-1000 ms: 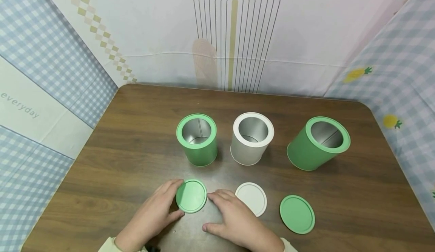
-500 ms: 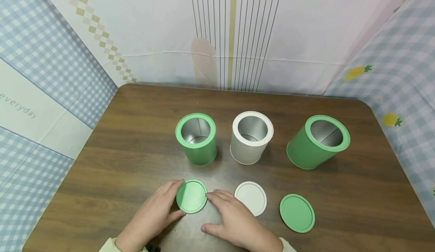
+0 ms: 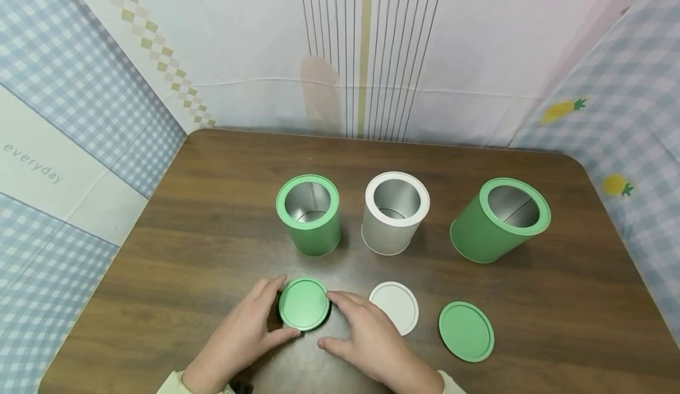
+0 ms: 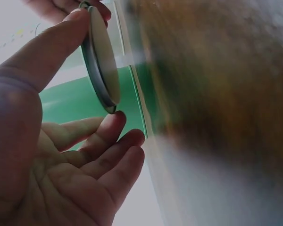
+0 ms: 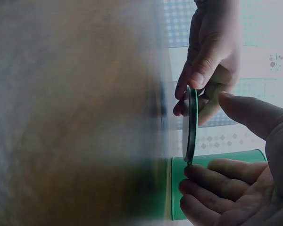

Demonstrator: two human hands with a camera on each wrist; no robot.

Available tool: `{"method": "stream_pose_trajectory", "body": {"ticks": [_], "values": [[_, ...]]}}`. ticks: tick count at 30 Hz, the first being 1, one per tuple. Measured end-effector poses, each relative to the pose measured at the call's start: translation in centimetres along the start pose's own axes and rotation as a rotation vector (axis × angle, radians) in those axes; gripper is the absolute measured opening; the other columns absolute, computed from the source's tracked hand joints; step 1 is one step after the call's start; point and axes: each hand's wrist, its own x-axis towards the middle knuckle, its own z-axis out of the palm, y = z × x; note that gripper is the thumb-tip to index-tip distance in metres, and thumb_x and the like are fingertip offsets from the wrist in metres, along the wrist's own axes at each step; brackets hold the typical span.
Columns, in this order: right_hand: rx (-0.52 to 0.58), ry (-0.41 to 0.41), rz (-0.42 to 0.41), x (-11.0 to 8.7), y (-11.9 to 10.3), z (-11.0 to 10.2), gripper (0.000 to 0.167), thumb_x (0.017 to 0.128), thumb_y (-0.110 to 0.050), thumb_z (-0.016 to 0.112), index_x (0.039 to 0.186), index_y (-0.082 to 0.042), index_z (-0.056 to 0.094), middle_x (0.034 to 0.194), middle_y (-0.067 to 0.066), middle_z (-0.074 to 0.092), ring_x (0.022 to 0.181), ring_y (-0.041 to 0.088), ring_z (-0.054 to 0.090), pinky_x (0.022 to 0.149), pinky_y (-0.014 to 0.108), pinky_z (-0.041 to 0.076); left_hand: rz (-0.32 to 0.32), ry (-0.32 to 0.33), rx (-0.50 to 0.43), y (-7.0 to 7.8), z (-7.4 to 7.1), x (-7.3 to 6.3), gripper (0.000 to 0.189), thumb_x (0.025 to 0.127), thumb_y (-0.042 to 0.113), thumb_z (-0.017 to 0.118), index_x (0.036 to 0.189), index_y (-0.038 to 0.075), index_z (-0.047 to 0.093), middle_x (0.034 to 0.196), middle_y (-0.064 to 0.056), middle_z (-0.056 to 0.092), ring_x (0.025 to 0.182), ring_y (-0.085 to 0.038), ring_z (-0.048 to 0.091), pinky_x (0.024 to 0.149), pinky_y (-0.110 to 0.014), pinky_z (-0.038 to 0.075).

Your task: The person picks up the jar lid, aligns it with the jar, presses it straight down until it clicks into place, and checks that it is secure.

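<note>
Just above the table, my left hand pinches a round green lid by its edge, between thumb and fingers. The left wrist view shows the lid edge-on, apart from the tabletop. My right hand touches the lid's right edge with its fingertips, its thumb held away. Behind the lid stands an upright green can with an open top. To its right are a white can and another green can, both open-topped.
A white lid lies flat beside my right hand, partly covered by it. Farther right rests a second green lid. Patterned cloth hangs behind and beside the wooden table.
Between my hands, the green lid has risen off the table and shifted slightly right. Both hands have moved a little with it; the cans and the other lids stay in place.
</note>
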Motion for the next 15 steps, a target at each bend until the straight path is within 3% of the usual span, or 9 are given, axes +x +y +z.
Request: {"method": "stream_pose_trajectory", "body": {"ticks": [7, 15], "values": [[0.021, 0.051, -0.019, -0.08, -0.11, -0.10, 0.065, 0.076, -0.032, 0.087, 0.131, -0.006, 0.063, 0.129, 0.004, 0.066, 0.121, 0.019, 0.061, 0.101, 0.040, 0.050, -0.003, 0.020, -0.021, 0.30, -0.07, 0.01, 0.088, 0.067, 0.040, 0.093, 0.138, 0.001, 0.057, 0.111, 0.001, 0.057, 0.083, -0.008, 0.052, 0.072, -0.027, 0.052], [0.056, 0.036, -0.016, -0.14, -0.34, -0.28, 0.064, 0.077, -0.030, 0.087, 0.132, -0.006, 0.063, 0.130, 0.003, 0.065, 0.122, 0.019, 0.061, 0.102, 0.041, 0.050, 0.018, 0.063, -0.044, 0.36, -0.02, 0.05, 0.085, 0.059, 0.032, 0.097, 0.132, 0.004, 0.062, 0.107, 0.005, 0.053, 0.086, -0.007, 0.054, 0.076, -0.029, 0.054]]}}
